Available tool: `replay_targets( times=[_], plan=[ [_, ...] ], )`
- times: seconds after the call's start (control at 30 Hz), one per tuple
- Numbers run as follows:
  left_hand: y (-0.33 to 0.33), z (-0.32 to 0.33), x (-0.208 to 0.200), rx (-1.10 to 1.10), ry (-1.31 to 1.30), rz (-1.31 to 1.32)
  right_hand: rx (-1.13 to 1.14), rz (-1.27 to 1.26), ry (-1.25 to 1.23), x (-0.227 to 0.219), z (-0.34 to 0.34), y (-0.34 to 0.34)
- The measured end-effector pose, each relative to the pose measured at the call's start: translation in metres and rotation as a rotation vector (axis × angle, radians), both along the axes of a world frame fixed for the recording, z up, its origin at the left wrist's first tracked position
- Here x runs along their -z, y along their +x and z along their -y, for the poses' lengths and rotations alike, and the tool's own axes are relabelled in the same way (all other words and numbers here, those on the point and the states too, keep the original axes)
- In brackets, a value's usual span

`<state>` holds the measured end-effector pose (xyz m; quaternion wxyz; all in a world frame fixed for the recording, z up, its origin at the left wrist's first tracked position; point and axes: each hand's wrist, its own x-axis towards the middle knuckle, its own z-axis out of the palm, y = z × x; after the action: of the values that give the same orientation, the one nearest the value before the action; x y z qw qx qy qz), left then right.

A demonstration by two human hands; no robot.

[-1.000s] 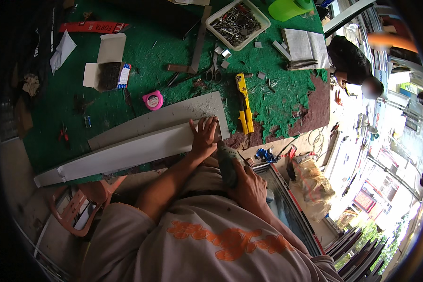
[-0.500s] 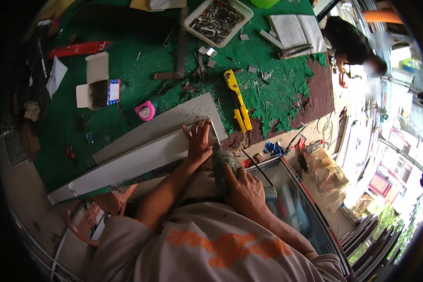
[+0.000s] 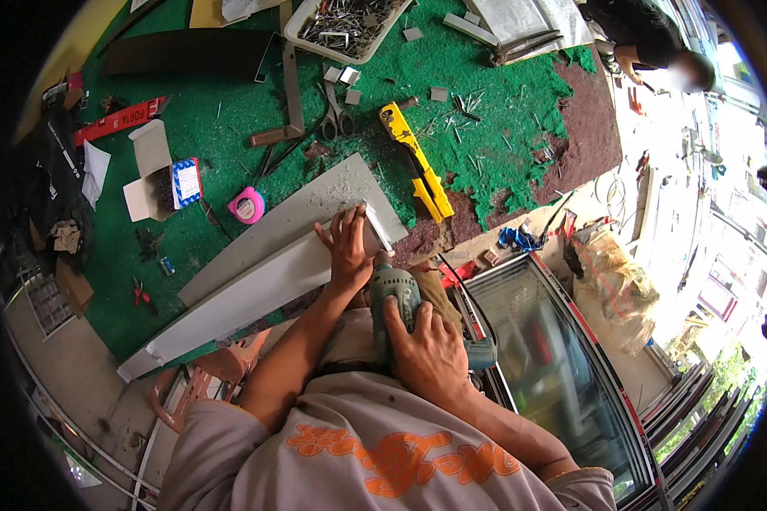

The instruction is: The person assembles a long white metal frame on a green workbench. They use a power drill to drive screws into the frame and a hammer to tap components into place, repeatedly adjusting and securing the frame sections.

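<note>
A long white panel or channel point(image 3: 239, 294) lies along the near edge of the green-covered table, with a flat grey sheet point(image 3: 315, 204) just beyond it. My left hand point(image 3: 349, 251) grips the panel's right end, fingers curled over its top. In my right hand point(image 3: 435, 345) is a green power drill point(image 3: 397, 289), held by its handle with the chuck pointing at that same end. I cannot make out whether the bit touches the panel. A yellow hand tool point(image 3: 418, 166) rests on the table beyond the drill.
A pink tape measure point(image 3: 247, 205), scissors point(image 3: 336, 111), a metal square point(image 3: 291, 94), an open small box point(image 3: 158, 183) and a tub of fasteners point(image 3: 341, 30) lie on the table. A framed glass panel point(image 3: 562, 341) leans at right. Another person point(image 3: 643, 38) works far right.
My view has shifted, so the table's things appear farther up and left. Both hands keep their holds on panel and drill. The other person's arm has changed position.
</note>
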<state>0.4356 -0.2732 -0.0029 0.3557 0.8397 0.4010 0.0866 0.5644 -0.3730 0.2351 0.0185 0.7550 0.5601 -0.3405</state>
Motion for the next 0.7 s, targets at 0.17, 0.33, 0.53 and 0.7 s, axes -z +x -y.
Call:
replay_targets(
  times=[0.17, 0.33, 0.53, 0.7],
  plan=[
    [0.002, 0.000, -0.001, 0.000, 0.027, -0.082, 0.030, -0.006, -0.045, -0.003, -0.002, -0.001],
    [0.004, 0.002, -0.002, -0.027, 0.060, -0.053, 0.055, -0.034, -0.142, -0.007, -0.007, -0.002],
    [0.004, 0.004, -0.003, -0.029, 0.069, -0.083, -0.002, 0.009, -0.148, -0.006, -0.015, -0.005],
    [0.002, 0.005, 0.000, -0.052, 0.073, -0.038, 0.012, 0.037, -0.210, -0.005, -0.018, -0.008]
  ],
)
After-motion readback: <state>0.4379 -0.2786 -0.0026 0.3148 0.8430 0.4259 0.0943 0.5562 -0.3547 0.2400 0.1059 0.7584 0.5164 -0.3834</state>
